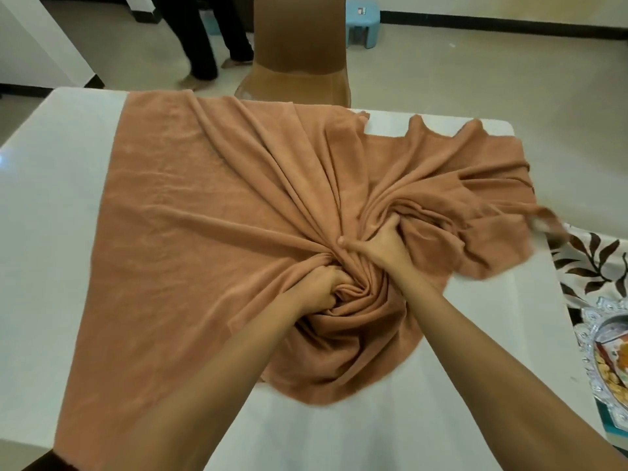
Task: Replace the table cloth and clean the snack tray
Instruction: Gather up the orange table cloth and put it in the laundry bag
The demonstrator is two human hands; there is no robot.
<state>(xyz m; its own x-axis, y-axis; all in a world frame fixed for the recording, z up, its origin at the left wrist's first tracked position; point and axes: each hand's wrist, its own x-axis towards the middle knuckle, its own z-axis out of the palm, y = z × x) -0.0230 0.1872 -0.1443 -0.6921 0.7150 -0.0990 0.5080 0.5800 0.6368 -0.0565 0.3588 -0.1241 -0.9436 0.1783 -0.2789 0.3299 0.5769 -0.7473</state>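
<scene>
An orange-brown table cloth point(190, 205) lies bunched and twisted on the white table point(51, 164). My left hand point(316, 287) grips a swirl of gathered folds near the cloth's middle. Just to the right and a little farther away, my right hand point(384, 243) clutches another bunch of folds, its fingers buried in the fabric. The cloth's right edge is drawn inward and blurred. A silver snack tray point(598, 338) holding yellow snacks sits at the right edge, partly cut off by the frame.
A leaf-patterned cloth point(591, 263) lies under the tray on the right. A brown chair point(302, 49) stands at the table's far side. Behind it are a person's dark-trousered legs point(204, 39) and a light blue stool point(363, 22) on the floor.
</scene>
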